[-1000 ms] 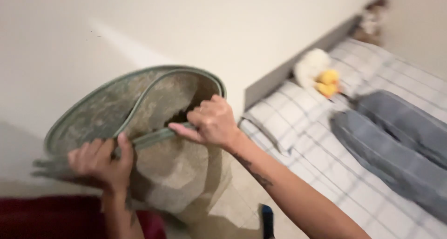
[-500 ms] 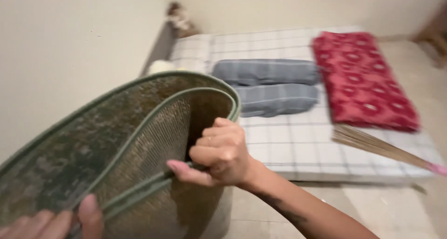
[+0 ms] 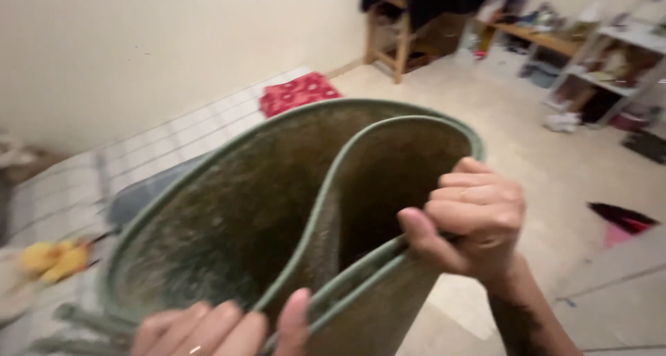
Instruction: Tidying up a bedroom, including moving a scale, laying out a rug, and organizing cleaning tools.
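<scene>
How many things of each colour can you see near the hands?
Green-edged mat, gripped by left hand and right hand: 1
Red cloth on the checked bed: 1
Yellow toy: 1
Total: 3

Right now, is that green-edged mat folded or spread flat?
Folded: the mat bends over on itself, its green edges meeting where the left hand and right hand grip them.

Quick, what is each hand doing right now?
Left hand: closed on the green-edged woven mat, at its lower rim.
Right hand: closed on the mat's folded edge, fingers curled over it.
</scene>
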